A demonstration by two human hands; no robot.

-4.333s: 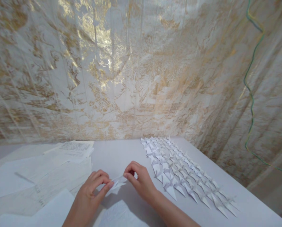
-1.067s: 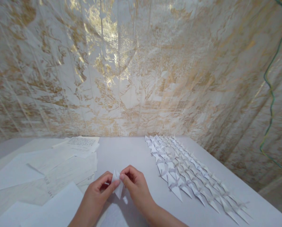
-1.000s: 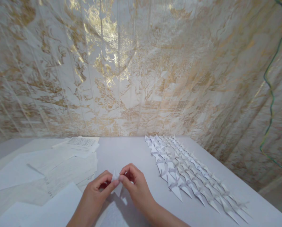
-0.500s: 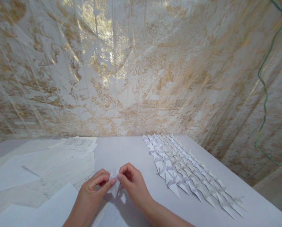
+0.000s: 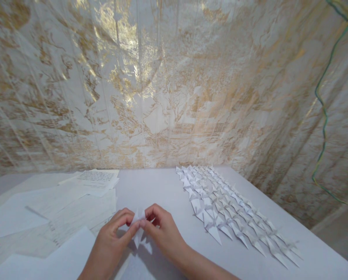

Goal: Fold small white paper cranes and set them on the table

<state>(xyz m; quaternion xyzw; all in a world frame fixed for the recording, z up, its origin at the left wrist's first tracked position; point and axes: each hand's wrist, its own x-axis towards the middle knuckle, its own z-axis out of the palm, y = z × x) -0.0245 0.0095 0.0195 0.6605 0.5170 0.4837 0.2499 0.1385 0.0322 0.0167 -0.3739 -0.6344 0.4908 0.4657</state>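
A small folded piece of white paper (image 5: 138, 237), pointed at its lower end, is held up between both hands above the table. My left hand (image 5: 112, 237) pinches it from the left with thumb and fingers. From the other side, my right hand (image 5: 164, 231) pinches it too, its thumb tip meeting the left thumb near the middle. Part of the paper is hidden behind the fingers. To the right lie many folded white paper cranes (image 5: 211, 202), packed in slanting rows with their points towards me.
Loose white sheets (image 5: 19, 217), some bearing writing, overlap on the left. A printed page (image 5: 100, 179) lies near the back edge of the white table (image 5: 150, 182). Gold-patterned sheeting (image 5: 162, 97) covers the wall behind. A green-yellow wire (image 5: 324, 116) hangs at the right.
My right thumb has moved down and left to meet the left thumb on the folded paper. The paper sits slightly further left and lower. The cranes and sheets stay put.
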